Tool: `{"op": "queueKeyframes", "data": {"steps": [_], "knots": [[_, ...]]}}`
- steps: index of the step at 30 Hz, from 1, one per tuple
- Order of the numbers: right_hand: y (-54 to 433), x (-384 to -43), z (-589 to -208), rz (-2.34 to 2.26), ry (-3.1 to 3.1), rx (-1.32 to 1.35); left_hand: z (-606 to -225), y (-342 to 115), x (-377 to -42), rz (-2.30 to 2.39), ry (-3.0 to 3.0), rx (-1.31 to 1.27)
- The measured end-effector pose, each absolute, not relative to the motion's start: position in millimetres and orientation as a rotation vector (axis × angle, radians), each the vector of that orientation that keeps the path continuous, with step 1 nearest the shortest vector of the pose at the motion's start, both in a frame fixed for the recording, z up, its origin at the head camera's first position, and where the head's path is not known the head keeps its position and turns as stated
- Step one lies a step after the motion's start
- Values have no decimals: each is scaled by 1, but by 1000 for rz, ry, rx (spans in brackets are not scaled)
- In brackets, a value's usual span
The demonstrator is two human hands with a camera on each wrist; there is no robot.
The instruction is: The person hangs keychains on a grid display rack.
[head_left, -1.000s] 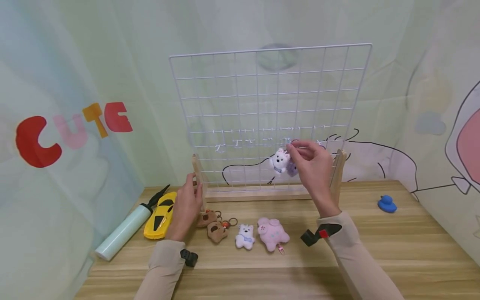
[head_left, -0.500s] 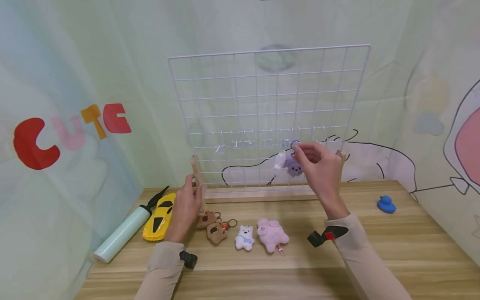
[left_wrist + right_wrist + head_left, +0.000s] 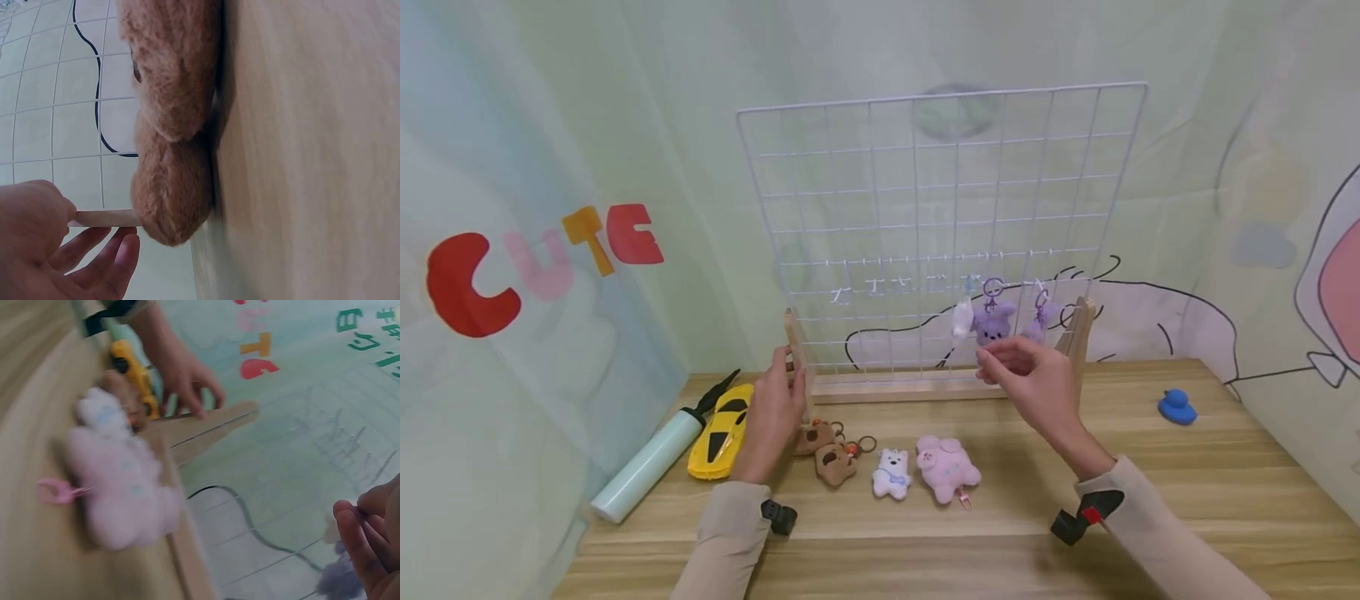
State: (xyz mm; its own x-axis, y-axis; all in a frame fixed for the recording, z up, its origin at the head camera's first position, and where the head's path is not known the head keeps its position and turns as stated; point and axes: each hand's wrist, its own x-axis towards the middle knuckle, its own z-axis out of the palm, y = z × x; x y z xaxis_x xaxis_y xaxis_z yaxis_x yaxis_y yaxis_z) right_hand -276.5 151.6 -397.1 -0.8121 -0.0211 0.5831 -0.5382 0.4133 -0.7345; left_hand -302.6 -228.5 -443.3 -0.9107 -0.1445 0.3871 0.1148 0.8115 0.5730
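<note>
Left hand (image 3: 775, 408): it grips the wooden post (image 3: 797, 350) of the wire rack (image 3: 940, 97).
Right hand (image 3: 1037, 383): the fingers are loosely bent, tips near together, just before the purple plush (image 3: 995, 321); contact I cannot tell.
Rack: the purple plush hangs there, between a white plush (image 3: 962, 319) and a second purple plush (image 3: 1040, 321).
Table (image 3: 925, 558): brown plushes (image 3: 835, 464), white bear (image 3: 891, 475), pink plush (image 3: 947, 468).

Plush toys (image 3: 949, 471) lie on the table (image 3: 880, 562) before the rack (image 3: 895, 389).
</note>
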Motion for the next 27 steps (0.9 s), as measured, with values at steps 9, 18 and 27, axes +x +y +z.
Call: {"op": "queueKeyframes", "data": {"steps": [9,18,27], "knots": [[174,-263,-452,1547,-2552,664,-444,-231,-305,-839,-2566,9],[180,-258,-475,1408,-2858,1017,-444,-230,-303,-850,-2578,31],[171,-249,-473,1320,-2889,1100,-443,-229,-304,-874,-2605,32]]}}
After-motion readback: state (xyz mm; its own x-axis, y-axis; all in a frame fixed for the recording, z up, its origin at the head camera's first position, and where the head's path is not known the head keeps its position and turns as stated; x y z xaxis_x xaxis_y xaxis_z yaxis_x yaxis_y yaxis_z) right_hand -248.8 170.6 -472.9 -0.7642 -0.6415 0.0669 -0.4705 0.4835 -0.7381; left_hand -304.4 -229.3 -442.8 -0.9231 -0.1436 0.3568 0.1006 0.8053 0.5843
